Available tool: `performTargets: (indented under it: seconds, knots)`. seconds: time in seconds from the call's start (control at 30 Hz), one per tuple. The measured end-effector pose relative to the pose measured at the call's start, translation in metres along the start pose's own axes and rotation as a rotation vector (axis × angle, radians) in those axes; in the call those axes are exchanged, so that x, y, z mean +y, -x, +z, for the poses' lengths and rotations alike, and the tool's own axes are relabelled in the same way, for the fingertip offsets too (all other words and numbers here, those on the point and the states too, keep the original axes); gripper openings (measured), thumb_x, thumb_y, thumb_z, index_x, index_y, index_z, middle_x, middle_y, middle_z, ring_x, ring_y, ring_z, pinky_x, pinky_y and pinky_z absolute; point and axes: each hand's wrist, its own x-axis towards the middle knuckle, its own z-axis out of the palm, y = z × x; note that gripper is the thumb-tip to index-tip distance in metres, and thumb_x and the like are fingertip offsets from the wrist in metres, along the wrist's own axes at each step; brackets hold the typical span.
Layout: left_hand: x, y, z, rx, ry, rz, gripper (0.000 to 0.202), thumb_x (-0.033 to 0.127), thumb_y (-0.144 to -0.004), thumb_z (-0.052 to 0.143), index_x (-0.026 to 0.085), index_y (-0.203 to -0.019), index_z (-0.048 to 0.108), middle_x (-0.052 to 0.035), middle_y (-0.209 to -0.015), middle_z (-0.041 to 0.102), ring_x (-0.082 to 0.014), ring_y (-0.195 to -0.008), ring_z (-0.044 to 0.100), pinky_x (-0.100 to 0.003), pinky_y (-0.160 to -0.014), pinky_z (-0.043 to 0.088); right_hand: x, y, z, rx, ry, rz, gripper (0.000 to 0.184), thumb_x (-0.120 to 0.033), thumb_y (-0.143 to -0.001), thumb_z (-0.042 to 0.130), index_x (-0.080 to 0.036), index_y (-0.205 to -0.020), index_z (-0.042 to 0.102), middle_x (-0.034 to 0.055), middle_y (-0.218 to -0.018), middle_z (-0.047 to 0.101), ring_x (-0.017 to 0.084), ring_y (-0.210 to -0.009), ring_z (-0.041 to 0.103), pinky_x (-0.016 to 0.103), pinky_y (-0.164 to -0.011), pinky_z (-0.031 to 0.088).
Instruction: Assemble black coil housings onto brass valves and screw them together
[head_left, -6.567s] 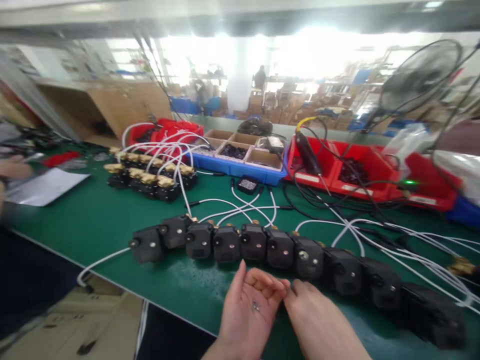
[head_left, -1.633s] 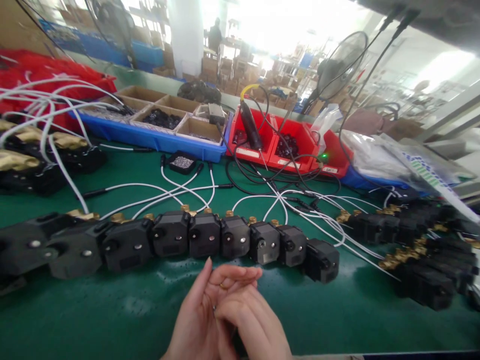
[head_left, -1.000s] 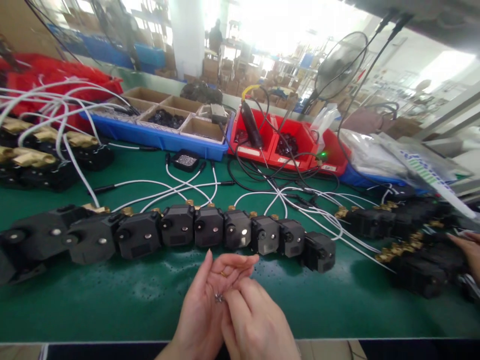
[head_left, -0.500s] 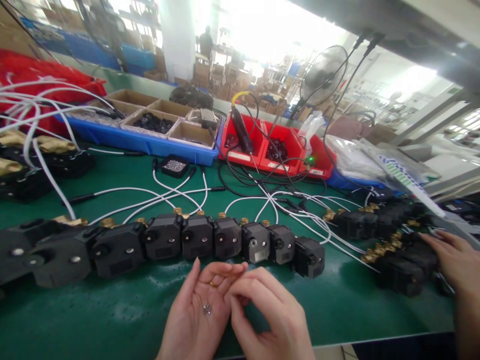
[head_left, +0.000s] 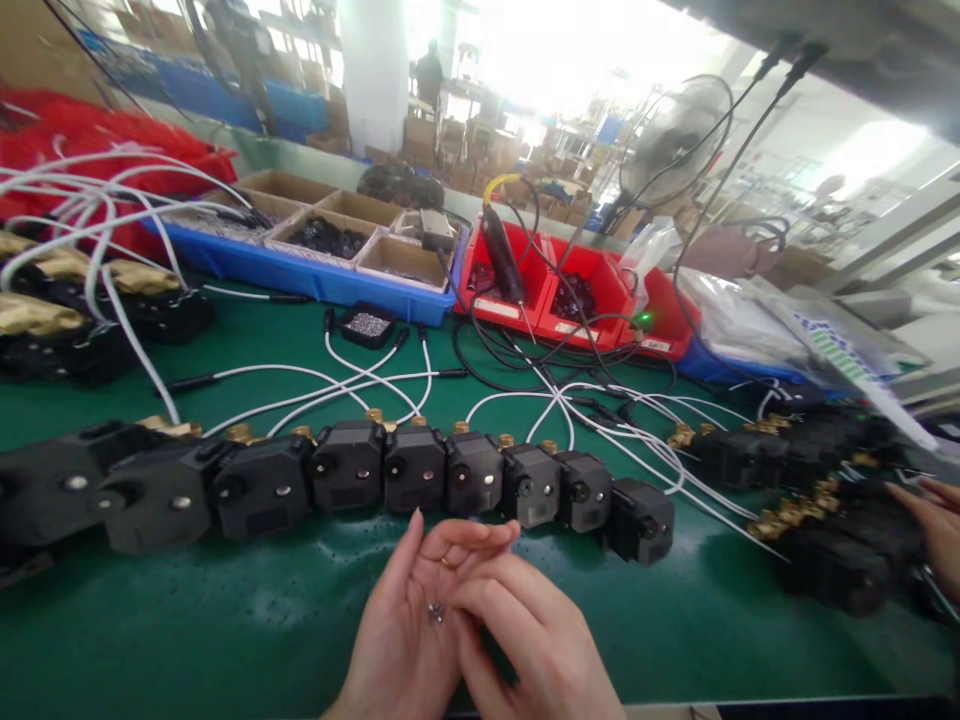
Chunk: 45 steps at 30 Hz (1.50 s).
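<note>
My left hand (head_left: 401, 635) is cupped palm up over the front edge of the green mat (head_left: 187, 630). A few small silver screws (head_left: 434, 611) lie in its palm, and a ring shows on one curled finger. My right hand (head_left: 536, 645) lies beside it, with its fingertips pressed into the left palm next to the screws. What those fingertips pinch is hidden. Just beyond both hands a row of black box-shaped units (head_left: 420, 475) with brass fittings and white cables runs across the mat.
A small black dish of screws (head_left: 366, 325) sits mid-table. Behind it stand a blue tray of cardboard boxes (head_left: 300, 275) and red bins (head_left: 577, 300) with an electric screwdriver (head_left: 501, 255). More black units lie left (head_left: 75, 330) and right (head_left: 810, 510), where another person's hand (head_left: 934, 520) reaches.
My right fingertips have moved back down into the left palm beside the screws. The other person's hand at the right has drawn back towards the edge. The view has shifted slightly.
</note>
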Motion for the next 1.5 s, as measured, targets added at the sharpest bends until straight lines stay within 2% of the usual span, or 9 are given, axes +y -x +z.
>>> performTargets:
  seconds: [0.2, 0.33, 0.53, 0.77, 0.9, 1.0, 1.2, 1.33, 1.5]
  knots:
    - [-0.001, 0.000, -0.002, -0.012, 0.013, -0.001, 0.035, 0.036, -0.096, 0.056, 0.010, -0.089, 0.078, -0.0141, -0.105, 0.077, -0.0225, -0.111, 0.068, -0.031, -0.106, 0.046, -0.001, 0.000, 0.000, 0.043, -0.039, 0.030, 0.019, -0.004, -0.086, 0.047, -0.018, -0.089, 0.059, 0.0020, -0.084, 0.067, 0.011, -0.079, 0.066, 0.019, -0.073, 0.057]
    - [0.001, 0.000, -0.001, -0.035, 0.050, 0.008, 0.037, 0.032, -0.098, 0.052, 0.009, -0.088, 0.079, -0.0150, -0.103, 0.077, -0.0230, -0.108, 0.070, -0.032, -0.105, 0.048, -0.001, -0.002, -0.010, 0.102, -0.183, 0.099, 0.023, 0.001, -0.085, 0.052, -0.018, -0.092, 0.061, 0.0007, -0.087, 0.068, 0.009, -0.083, 0.068, 0.016, -0.080, 0.057]
    - [0.003, -0.003, -0.001, -0.035, 0.083, 0.038, 0.054, 0.022, -0.104, 0.030, 0.007, -0.088, 0.079, -0.0167, -0.099, 0.077, -0.0230, -0.106, 0.071, -0.032, -0.102, 0.052, 0.009, -0.010, -0.028, 0.313, -0.101, 0.142, 0.018, -0.001, -0.086, 0.059, -0.018, -0.086, 0.064, 0.0005, -0.080, 0.069, 0.010, -0.073, 0.069, 0.016, -0.068, 0.058]
    - [0.002, -0.005, 0.002, -0.036, 0.095, 0.025, 0.060, 0.024, -0.105, 0.024, 0.005, -0.092, 0.079, -0.0194, -0.111, 0.075, -0.0246, -0.112, 0.069, -0.033, -0.104, 0.051, 0.007, -0.012, -0.031, 0.260, -0.069, 0.136, 0.018, -0.002, -0.087, 0.058, -0.019, -0.086, 0.064, -0.0014, -0.083, 0.069, 0.007, -0.076, 0.068, 0.014, -0.074, 0.056]
    - [0.007, -0.002, 0.008, 0.012, 0.054, 0.089, 0.058, 0.023, -0.105, 0.026, 0.005, -0.087, 0.079, -0.0176, -0.102, 0.077, -0.0253, -0.111, 0.069, -0.035, -0.104, 0.052, 0.010, 0.004, -0.042, 0.258, 0.015, 0.243, 0.017, -0.005, -0.089, 0.060, -0.020, -0.092, 0.065, -0.0014, -0.086, 0.068, 0.006, -0.080, 0.066, 0.013, -0.073, 0.054]
    - [0.007, 0.000, 0.008, 0.005, 0.022, 0.095, 0.057, 0.025, -0.105, 0.028, 0.006, -0.087, 0.078, -0.0161, -0.098, 0.077, -0.0252, -0.111, 0.069, -0.035, -0.103, 0.052, 0.008, 0.017, -0.047, 0.181, -0.006, 0.286, 0.016, -0.005, -0.088, 0.060, -0.020, -0.093, 0.064, -0.0013, -0.085, 0.066, 0.006, -0.077, 0.065, 0.013, -0.069, 0.054]
    - [-0.001, 0.000, 0.001, -0.116, -0.022, 0.020, 0.053, 0.033, -0.105, 0.032, 0.007, -0.094, 0.078, -0.0150, -0.108, 0.076, -0.0227, -0.114, 0.067, -0.031, -0.106, 0.049, -0.012, 0.019, -0.014, 0.079, -0.106, 0.165, 0.018, -0.002, -0.087, 0.057, -0.018, -0.093, 0.063, 0.0007, -0.084, 0.064, 0.008, -0.075, 0.063, 0.016, -0.069, 0.054]
    - [-0.002, 0.001, -0.003, -0.099, -0.047, 0.034, 0.057, 0.035, -0.105, 0.028, 0.008, -0.095, 0.078, -0.0135, -0.108, 0.076, -0.0214, -0.113, 0.068, -0.031, -0.107, 0.048, -0.015, 0.018, 0.006, 0.045, -0.030, 0.148, 0.014, -0.007, -0.090, 0.055, -0.016, -0.090, 0.065, 0.0047, -0.084, 0.063, 0.015, -0.079, 0.060, 0.025, -0.069, 0.056]
    - [-0.003, 0.001, -0.005, -0.054, -0.080, 0.060, 0.057, 0.037, -0.105, 0.030, 0.009, -0.092, 0.078, -0.0134, -0.107, 0.077, -0.0210, -0.111, 0.069, -0.030, -0.105, 0.049, -0.012, 0.019, 0.017, 0.028, 0.072, 0.077, 0.016, -0.005, -0.089, 0.051, -0.014, -0.085, 0.063, 0.0069, -0.084, 0.063, 0.017, -0.079, 0.059, 0.031, -0.075, 0.056]
